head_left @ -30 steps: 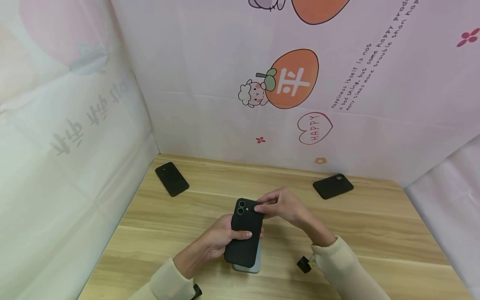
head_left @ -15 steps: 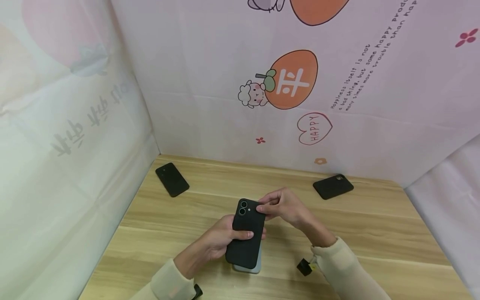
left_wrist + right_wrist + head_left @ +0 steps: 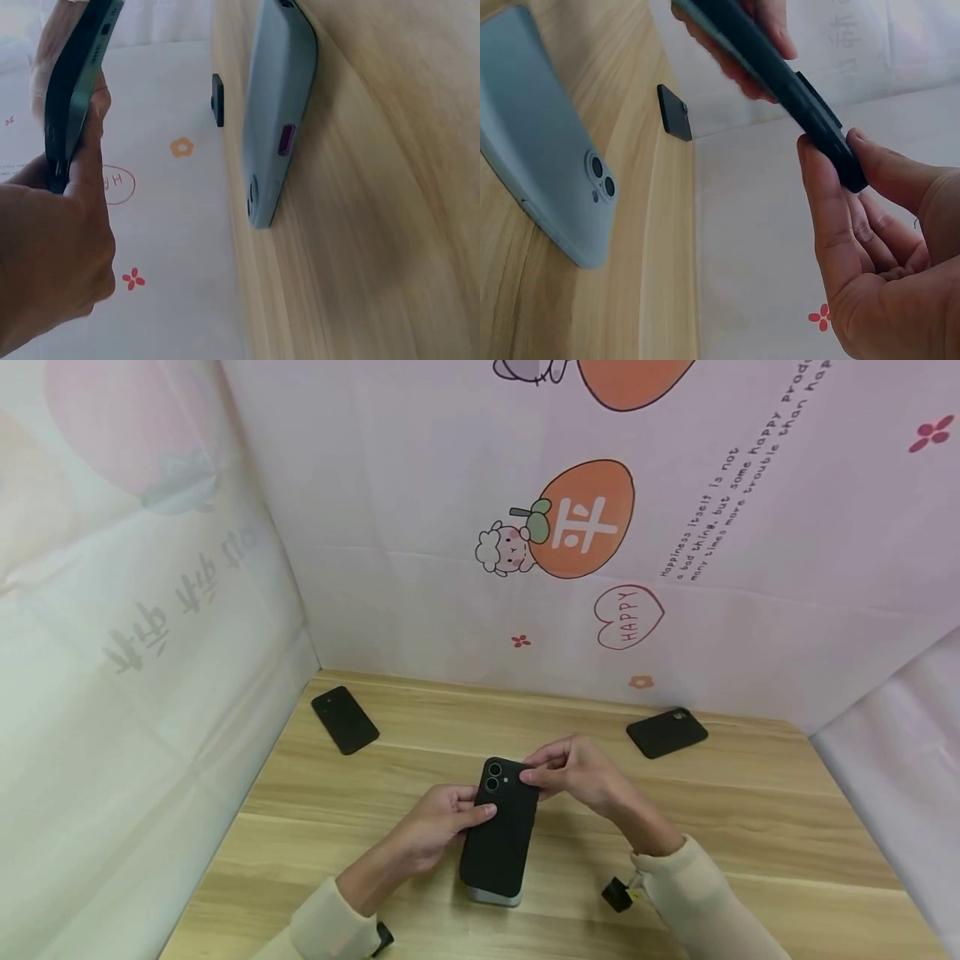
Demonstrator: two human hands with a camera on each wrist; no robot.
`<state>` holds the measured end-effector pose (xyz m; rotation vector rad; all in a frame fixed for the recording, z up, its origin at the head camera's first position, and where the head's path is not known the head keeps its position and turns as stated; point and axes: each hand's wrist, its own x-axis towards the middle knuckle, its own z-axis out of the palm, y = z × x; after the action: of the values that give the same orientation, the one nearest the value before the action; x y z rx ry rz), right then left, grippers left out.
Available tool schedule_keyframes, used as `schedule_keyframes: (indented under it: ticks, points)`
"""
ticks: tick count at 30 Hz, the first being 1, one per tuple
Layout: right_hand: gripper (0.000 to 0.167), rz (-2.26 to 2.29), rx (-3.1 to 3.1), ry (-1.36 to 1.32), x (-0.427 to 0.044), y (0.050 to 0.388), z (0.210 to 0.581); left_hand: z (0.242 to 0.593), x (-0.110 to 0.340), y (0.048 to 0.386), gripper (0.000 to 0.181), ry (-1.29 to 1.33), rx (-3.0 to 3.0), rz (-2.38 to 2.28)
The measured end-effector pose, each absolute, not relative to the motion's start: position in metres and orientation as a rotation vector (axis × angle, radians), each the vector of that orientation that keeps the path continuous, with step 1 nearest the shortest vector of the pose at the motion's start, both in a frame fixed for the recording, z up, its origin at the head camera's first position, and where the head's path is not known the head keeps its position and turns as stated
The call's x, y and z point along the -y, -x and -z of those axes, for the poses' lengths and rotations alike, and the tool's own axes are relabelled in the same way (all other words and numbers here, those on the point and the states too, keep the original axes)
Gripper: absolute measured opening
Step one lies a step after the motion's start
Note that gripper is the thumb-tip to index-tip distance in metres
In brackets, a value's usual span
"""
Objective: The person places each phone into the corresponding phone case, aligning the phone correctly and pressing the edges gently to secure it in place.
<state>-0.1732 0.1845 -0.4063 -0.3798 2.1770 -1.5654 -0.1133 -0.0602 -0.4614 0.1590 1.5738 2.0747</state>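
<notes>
A phone in a black case (image 3: pixel 498 839) is held above the table, its twin camera lenses facing up in the head view. My left hand (image 3: pixel 438 827) grips its left edge, thumb on the back and fingers underneath. At the upper right corner, my right hand (image 3: pixel 573 772) pinches it between thumb and fingers, as the right wrist view also shows. Below lies a grey-blue phone (image 3: pixel 547 142) on the table, apart from the held one and mostly hidden by it in the head view. A purple side button (image 3: pixel 286 140) shows on it in the left wrist view.
One black phone or case (image 3: pixel 345 719) lies at the table's back left, and a black phone case (image 3: pixel 667 732) at the back right. Printed cloth (image 3: pixel 450 610) walls enclose the wooden table (image 3: pixel 300 827) at the back and sides.
My left hand has drawn back from around the black-cased phone to its left edge. The phone has shifted slightly right, together with my right hand.
</notes>
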Motion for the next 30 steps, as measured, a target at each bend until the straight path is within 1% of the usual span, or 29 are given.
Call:
schedule_keyframes:
  ticks: [6, 13, 21, 30]
  points:
    - [0.026, 1.652, -2.231, 0.28, -0.179, 0.168, 0.413, 0.46, 0.059, 0.115, 0.039, -0.105, -1.599, -2.118]
    - [0.022, 1.723, -2.245, 0.202, -0.168, 0.155, 0.42, 0.458, 0.06, 0.116, 0.04, -0.027, -1.688, -2.15]
    - [0.024, 1.686, -2.237, 0.239, -0.161, 0.138, 0.433, 0.459, 0.063, 0.117, 0.043, 0.061, -1.692, -2.227]
    - [0.018, 1.614, -2.264, 0.353, -0.158, 0.13, 0.437, 0.457, 0.064, 0.119, 0.043, 0.073, -1.631, -2.294]
